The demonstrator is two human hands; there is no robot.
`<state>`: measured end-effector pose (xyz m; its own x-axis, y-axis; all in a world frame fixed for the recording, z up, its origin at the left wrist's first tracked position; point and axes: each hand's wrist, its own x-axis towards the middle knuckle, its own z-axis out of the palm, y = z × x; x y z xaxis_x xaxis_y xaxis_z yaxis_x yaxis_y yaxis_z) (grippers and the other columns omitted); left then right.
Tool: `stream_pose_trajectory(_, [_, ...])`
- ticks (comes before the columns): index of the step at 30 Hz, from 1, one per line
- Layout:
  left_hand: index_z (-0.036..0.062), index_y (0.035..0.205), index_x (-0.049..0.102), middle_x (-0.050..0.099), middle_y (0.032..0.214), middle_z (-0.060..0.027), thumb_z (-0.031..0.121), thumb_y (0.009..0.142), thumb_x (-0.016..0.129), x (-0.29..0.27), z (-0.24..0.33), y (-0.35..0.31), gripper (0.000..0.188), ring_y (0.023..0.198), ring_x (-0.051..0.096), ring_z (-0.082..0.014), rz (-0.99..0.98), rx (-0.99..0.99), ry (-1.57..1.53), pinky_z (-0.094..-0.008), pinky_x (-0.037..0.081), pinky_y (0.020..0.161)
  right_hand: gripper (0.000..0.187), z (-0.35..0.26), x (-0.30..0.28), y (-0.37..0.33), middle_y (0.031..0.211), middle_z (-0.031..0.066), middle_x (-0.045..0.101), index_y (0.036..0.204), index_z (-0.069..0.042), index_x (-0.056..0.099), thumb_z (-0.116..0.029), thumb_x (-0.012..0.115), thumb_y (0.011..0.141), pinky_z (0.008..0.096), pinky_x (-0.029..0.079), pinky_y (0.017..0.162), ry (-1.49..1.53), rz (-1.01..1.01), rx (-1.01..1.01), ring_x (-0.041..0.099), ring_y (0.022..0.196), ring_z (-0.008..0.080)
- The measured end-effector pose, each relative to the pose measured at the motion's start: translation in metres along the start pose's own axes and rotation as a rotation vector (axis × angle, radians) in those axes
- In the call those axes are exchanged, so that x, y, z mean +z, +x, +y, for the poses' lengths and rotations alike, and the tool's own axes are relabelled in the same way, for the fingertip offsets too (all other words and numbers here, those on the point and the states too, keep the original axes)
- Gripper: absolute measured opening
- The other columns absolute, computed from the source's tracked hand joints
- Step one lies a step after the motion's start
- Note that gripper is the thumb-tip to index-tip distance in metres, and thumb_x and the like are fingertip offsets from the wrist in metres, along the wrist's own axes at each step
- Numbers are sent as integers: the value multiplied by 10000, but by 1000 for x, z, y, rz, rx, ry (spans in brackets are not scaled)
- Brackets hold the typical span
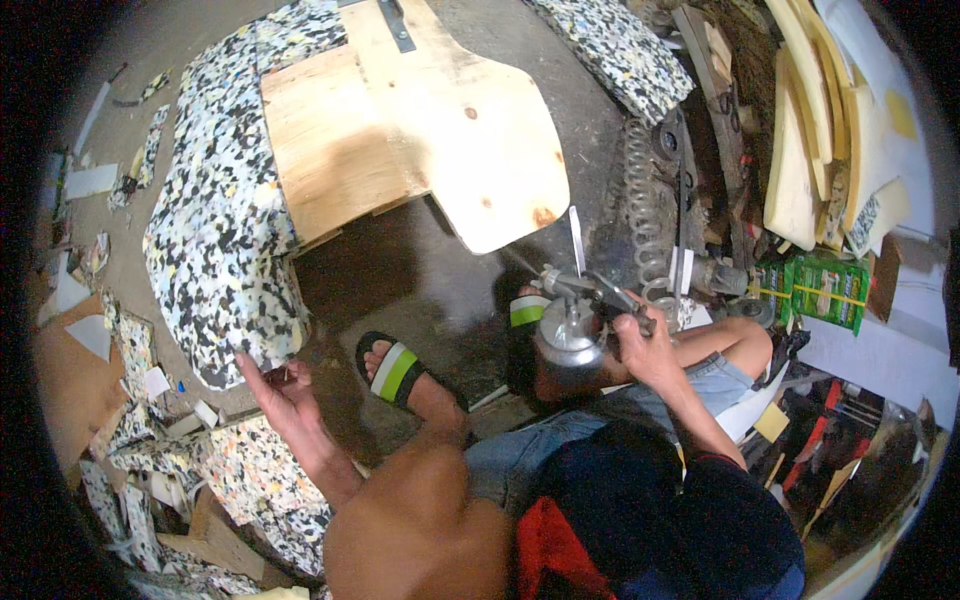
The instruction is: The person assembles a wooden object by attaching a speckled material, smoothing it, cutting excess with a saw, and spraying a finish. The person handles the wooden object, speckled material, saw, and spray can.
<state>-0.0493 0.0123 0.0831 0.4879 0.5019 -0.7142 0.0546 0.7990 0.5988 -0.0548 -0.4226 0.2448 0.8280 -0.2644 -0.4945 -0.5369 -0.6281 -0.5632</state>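
Observation:
My right hand [648,348] is closed around the handle of a spray gun [572,345] with a round metal cup beneath it. Its nozzle points up and left, toward the near corner of a pale plywood panel [480,150]. A speckled black-and-white foam sheet [215,240] covers the panel's left side and reaches past its edge. At the foam's near end is my left hand [287,398], one finger stretched out against the rim and the others partly bent. Nothing shows in that hand. A dark metal bracket [396,22] sits on the panel's far part.
Foam offcuts [245,465] and scraps litter the floor at left. Another speckled foam piece [625,60] lies at the far right, near a coiled hose [637,190]. Yellowish foam strips [800,130] lean at right, above green packets [830,290]. My sandalled foot [395,372] is between my hands.

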Motion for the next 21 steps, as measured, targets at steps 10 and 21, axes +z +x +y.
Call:
stream_pose_trajectory(10, [119, 1257, 607, 636, 1068, -36, 444, 899, 773, -7, -4, 8, 510, 769, 565, -129, -27, 48, 56, -247, 483, 567, 472, 16, -20, 28, 861, 69, 672, 1153, 95, 642, -354, 639, 1005, 296, 493, 781, -94, 275, -24, 574, 803, 142])
stream_pose_trajectory(21, [114, 1283, 578, 619, 1116, -23, 483, 931, 722, -3, -5, 1, 531, 793, 553, -116, 36, 29, 109, -243, 456, 575, 440, 18, -46, 47, 951, 120, 703, 1189, 73, 639, -333, 601, 1023, 320, 504, 823, -202, 271, -121, 634, 877, 183])
